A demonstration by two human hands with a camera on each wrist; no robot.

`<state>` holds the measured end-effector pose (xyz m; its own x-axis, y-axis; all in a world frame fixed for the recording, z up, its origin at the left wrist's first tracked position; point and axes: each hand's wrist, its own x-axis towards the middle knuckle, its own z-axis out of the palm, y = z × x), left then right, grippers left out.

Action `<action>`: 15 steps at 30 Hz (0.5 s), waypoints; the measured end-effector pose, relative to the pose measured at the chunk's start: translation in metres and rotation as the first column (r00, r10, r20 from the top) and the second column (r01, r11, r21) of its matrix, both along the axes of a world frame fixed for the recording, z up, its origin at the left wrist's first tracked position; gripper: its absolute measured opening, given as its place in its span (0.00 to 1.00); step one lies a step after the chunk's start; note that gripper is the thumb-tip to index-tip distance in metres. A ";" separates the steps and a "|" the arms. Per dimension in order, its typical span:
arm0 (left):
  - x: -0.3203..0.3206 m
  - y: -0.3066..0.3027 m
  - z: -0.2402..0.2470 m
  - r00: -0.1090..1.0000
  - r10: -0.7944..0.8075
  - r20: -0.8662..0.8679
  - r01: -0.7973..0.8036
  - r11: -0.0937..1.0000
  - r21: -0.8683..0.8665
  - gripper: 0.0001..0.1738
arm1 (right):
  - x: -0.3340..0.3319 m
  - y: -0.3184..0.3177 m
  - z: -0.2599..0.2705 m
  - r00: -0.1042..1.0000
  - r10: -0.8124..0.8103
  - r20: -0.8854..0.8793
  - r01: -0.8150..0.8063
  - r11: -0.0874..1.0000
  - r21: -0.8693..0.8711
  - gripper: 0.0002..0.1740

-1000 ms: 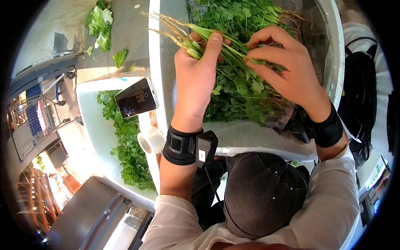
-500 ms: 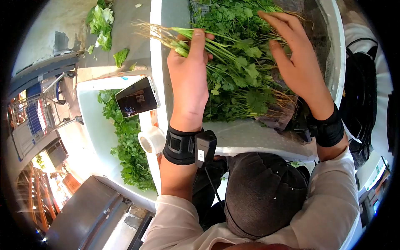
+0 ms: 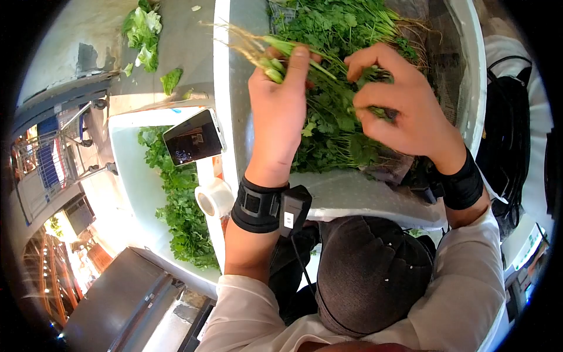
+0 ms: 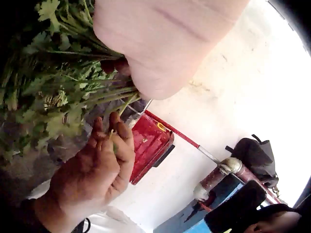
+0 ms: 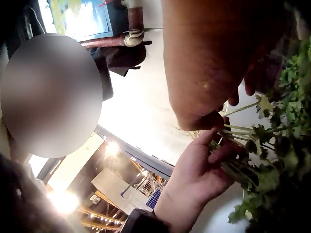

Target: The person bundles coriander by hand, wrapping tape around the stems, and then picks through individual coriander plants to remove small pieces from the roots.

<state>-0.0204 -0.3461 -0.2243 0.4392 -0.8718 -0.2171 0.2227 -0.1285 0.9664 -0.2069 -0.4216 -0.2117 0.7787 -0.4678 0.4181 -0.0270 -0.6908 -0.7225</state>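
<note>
My left hand (image 3: 277, 105) pinches a small bunch of coriander (image 3: 274, 71) by its pale stem bases, thumb on top. Its thin roots stick out to the left and its leaves spread right. Close to those leaves is my right hand (image 3: 399, 102), fingers bent. In the left wrist view the right hand's thumb and fingertips pinch a small yellow-green stem piece (image 4: 115, 144), just below the bunch's stems (image 4: 109, 96). More coriander (image 3: 334, 26) lies beneath both hands in a white foam box (image 3: 346, 190); the right hand hides part of it.
Left of the box, a second white box (image 3: 132, 170) holds leafy greens (image 3: 185, 217). A phone (image 3: 193, 138) and a tape roll (image 3: 212, 198) sit on its edge. Lettuce leaves (image 3: 142, 35) lie on the floor. A shopping cart (image 3: 56, 152) stands at far left.
My right hand moved off to the right with fingers spread, then came back to the bunch with fingers bent. My left hand shifted left with the coriander, then right again.
</note>
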 end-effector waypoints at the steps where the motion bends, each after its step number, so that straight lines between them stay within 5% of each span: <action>1: 0.000 0.000 -0.003 0.999 0.035 0.007 -0.035 0.999 -0.003 0.11 | 0.002 0.001 0.000 0.999 -0.031 0.014 0.031 0.999 -0.015 0.08; 6: 0.006 0.000 0.001 0.991 0.126 -0.044 -0.128 0.991 -0.037 0.13 | -0.007 -0.002 0.000 0.973 -0.134 -0.189 0.162 0.976 0.144 0.04; 8: 0.005 0.001 0.003 0.996 -0.041 -0.080 0.036 0.998 -0.054 0.15 | 0.000 -0.009 -0.005 0.856 -0.516 -0.028 0.503 0.844 -0.187 0.13; 10: 0.006 0.000 0.004 0.993 -0.083 -0.083 0.080 0.996 -0.046 0.16 | -0.003 -0.019 -0.004 0.872 -0.490 0.017 0.478 0.842 -0.253 0.19; 12: 0.003 0.002 0.002 0.981 -0.191 -0.033 0.190 0.981 -0.035 0.15 | 0.000 -0.013 0.005 0.858 -0.342 0.382 0.204 0.911 0.358 0.22; 14: 0.003 0.006 -0.005 0.977 -0.208 -0.050 0.207 0.978 -0.031 0.14 | 0.020 0.016 0.075 0.769 -0.563 0.303 0.345 0.765 0.544 0.07; 15: 0.005 0.004 -0.004 0.975 -0.224 0.004 0.224 0.972 -0.069 0.13 | 0.024 0.021 0.083 0.758 -0.581 0.297 0.364 0.755 0.546 0.07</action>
<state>-0.0151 -0.3424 -0.2278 0.2307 -0.9606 -0.1549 0.1995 -0.1091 0.9738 -0.1831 -0.4002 -0.1283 0.1938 -0.9330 0.3033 0.1187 -0.2846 -0.9513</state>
